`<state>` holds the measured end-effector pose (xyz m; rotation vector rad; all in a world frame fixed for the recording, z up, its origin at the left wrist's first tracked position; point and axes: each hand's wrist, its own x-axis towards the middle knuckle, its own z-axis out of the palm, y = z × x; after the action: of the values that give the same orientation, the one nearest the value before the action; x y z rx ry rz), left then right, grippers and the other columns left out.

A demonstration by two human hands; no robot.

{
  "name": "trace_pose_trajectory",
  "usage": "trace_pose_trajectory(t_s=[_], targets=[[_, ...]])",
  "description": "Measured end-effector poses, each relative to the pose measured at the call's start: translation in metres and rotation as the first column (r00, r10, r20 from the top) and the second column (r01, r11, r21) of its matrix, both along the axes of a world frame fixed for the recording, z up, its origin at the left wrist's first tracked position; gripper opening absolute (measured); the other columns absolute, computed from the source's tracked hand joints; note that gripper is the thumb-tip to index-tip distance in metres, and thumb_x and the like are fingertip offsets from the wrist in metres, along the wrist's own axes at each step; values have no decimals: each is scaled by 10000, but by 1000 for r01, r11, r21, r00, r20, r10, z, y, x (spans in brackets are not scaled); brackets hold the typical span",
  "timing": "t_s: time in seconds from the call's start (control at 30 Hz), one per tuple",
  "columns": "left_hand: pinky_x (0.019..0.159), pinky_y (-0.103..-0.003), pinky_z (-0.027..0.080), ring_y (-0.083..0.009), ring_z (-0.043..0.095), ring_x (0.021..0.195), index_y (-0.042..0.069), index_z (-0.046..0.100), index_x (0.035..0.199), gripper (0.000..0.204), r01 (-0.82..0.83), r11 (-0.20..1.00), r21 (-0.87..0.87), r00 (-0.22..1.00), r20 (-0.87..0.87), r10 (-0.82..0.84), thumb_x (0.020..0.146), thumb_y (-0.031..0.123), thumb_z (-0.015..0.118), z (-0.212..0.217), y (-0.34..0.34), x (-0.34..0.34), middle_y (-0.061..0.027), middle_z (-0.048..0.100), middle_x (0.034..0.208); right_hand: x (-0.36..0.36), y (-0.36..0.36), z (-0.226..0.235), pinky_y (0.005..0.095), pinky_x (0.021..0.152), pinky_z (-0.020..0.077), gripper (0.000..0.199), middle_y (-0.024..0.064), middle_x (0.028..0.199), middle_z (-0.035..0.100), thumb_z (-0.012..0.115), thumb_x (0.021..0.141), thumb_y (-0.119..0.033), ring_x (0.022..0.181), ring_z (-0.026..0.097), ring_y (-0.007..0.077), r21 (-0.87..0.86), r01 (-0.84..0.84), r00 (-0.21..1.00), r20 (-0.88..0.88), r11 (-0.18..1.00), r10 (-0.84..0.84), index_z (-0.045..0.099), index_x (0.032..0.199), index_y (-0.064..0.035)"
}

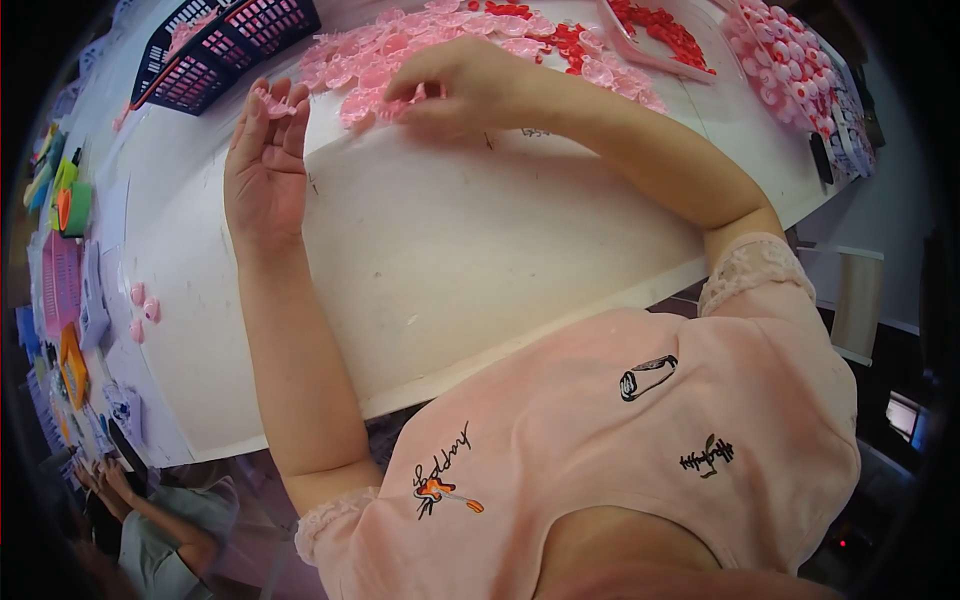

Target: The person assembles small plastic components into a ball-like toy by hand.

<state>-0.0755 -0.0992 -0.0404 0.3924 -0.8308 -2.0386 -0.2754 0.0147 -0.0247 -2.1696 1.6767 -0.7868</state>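
Nearest to the camera is the person's pink shirt (640, 440), and both bare forearms go out from it over the white table (450, 260). The left hand (265, 165) is raised with the palm open, and its fingertips hold a small pink plastic piece (272, 103) lightly. The right hand (465, 85) lies further out at the near edge of a heap of pink pieces (400, 55); its fingers are bent and pressed together, pinching one piece from the heap. Behind the heap lie red pieces (570, 42). A dark basket (225, 45) stands at the far left, and a white tray (655, 30) at the far right.
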Motion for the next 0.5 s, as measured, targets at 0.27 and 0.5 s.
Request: trace_pose_trajectory(t_s=[0.27, 0.5], targets=[[872, -285, 491, -259, 552, 1029, -42, 480, 1108, 281, 7, 1000, 16, 998, 60, -8, 882, 121, 512, 0, 7, -5, -163, 540, 1091, -9, 6, -9, 277, 670, 468, 222, 73, 859, 620, 640, 760, -164, 747, 585, 177, -219, -97, 957, -289, 971, 31, 634, 959, -66], [903, -278, 471, -263, 523, 1075, -50, 454, 1150, 296, 77, 997, 31, 997, 6, -77, 902, 112, 465, -3, 4, 1, -179, 510, 1147, -15, 7, 4, 250, 654, 445, 199, 46, 835, 635, 585, 829, -192, 736, 571, 128, -71, 74, 994, 84, 995, -68, 631, 983, -75]])
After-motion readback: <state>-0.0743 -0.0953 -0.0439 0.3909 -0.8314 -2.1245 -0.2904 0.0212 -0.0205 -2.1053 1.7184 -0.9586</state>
